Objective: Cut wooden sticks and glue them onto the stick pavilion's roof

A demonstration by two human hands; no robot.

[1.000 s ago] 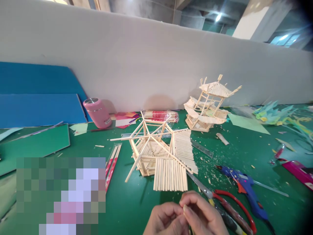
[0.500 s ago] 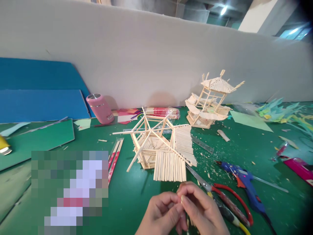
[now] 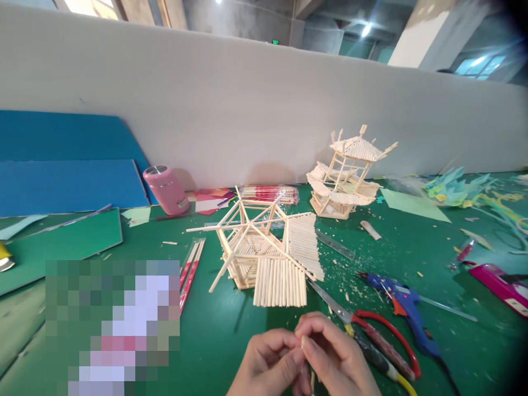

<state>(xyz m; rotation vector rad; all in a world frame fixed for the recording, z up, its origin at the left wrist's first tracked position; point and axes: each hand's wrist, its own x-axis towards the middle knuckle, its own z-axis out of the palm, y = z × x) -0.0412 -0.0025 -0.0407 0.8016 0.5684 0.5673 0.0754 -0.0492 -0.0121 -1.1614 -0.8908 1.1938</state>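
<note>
My left hand and my right hand meet at the bottom middle of the view, fingertips pinched together on a thin wooden stick that pokes down between them. Just beyond them on the green table sits a half-built hexagonal roof of wooden sticks, two slatted panels facing me. A finished stick pavilion stands farther back on the right.
Red-handled scissors and a blue glue gun lie right of my hands. A metal ruler, packs of chopsticks, a pink bottle, blue boards and coloured paper scraps lie around. A white wall closes the back.
The view drifts slightly between frames. My hands stay pinched together on the stick, the fingers shifting a little.
</note>
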